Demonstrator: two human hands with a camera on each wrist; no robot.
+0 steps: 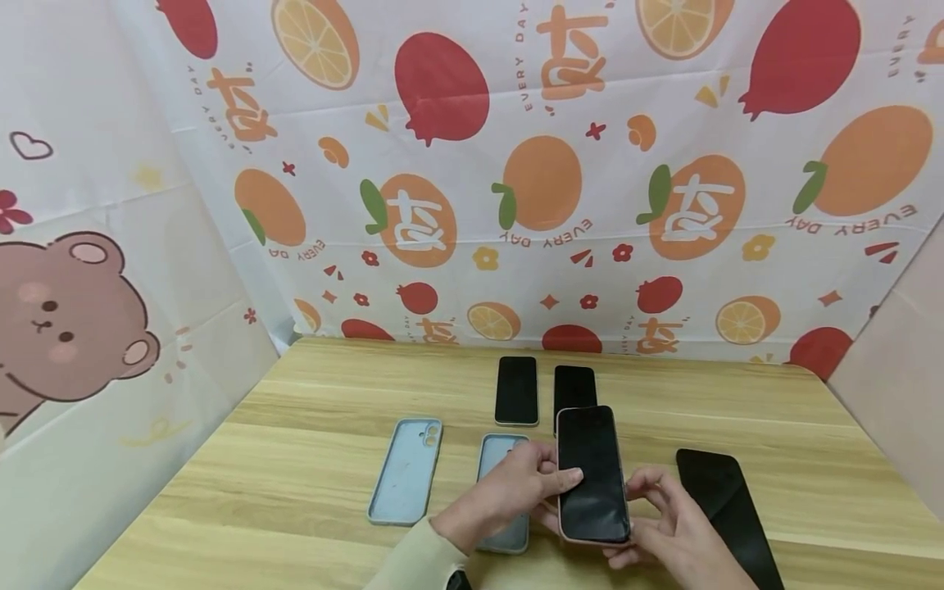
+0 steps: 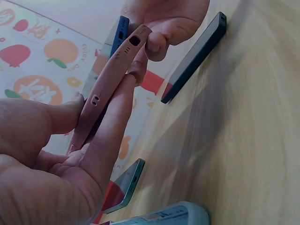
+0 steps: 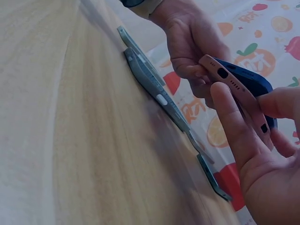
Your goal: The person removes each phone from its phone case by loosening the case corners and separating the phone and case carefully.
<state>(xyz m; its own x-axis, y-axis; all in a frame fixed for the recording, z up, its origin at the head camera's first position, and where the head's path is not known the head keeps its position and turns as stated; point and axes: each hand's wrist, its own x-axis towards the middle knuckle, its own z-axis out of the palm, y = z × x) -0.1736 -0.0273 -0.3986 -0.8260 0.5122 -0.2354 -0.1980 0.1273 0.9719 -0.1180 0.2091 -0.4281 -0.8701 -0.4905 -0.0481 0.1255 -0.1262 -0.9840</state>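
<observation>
A dark blue phone (image 3: 255, 84) with a black screen lies partly in a pink phone case (image 2: 105, 86), held above the table. At the end with the port cutout, the phone stands out of the case, a gap showing between them. My left hand (image 1: 512, 487) grips the left side, its thumb over the screen edge and its fingers beneath. At the lower right corner my right hand (image 1: 678, 524) holds case and phone, one finger against the case and another digit at the phone's edge. The case's back is mostly hidden.
Two light blue phone cases lie on the wooden table, one case (image 1: 406, 471) at left and one case (image 1: 509, 537) under my left forearm. Two black-screened phones, one phone (image 1: 516, 389) and another phone (image 1: 574, 385), lie behind. A larger phone (image 1: 726, 500) lies at right. A printed curtain (image 1: 472, 180) hangs behind.
</observation>
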